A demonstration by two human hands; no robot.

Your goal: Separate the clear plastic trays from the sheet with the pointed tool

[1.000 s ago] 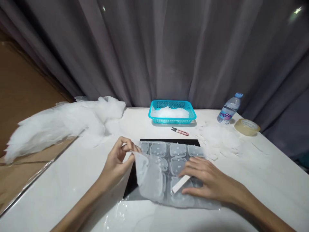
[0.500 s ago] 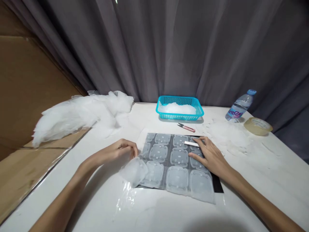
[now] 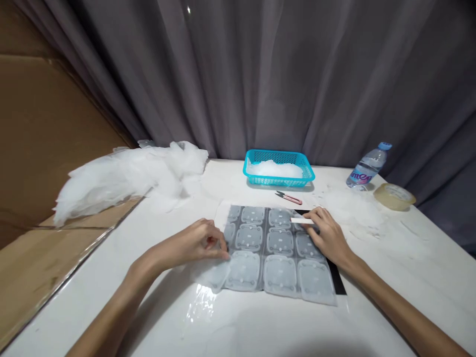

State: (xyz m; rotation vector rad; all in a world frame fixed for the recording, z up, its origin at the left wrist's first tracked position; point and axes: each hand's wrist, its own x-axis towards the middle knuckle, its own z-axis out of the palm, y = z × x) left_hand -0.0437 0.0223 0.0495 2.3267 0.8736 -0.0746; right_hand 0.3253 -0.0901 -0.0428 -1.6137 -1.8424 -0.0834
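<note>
A thin translucent white sheet (image 3: 280,242) covers a dark board (image 3: 336,282) printed with rows of rounded grey squares; the board's black edge shows at the right. My left hand (image 3: 199,243) pinches the sheet at its left side, thumb and forefinger together. Below those fingers, a loose translucent flap (image 3: 211,275) spreads over the table. At the upper right of the sheet, my right hand (image 3: 327,235) is closed on a slim white pen-like stick (image 3: 302,220), its tip pointing left. What the lower right fingers touch is partly hidden.
A blue basket (image 3: 278,183) with white fluff stands behind, with pink thread snips (image 3: 289,198) before it. White batting (image 3: 130,173) lies left on cardboard (image 3: 74,238). At the right are a water bottle (image 3: 368,168), a tape roll (image 3: 394,197) and thin white scraps (image 3: 353,213).
My left hand has moved right and down onto the sheet's left side. The sheet's lower left lies flatter. My right hand has drawn its fingers in and shifted slightly right with the stick.
</note>
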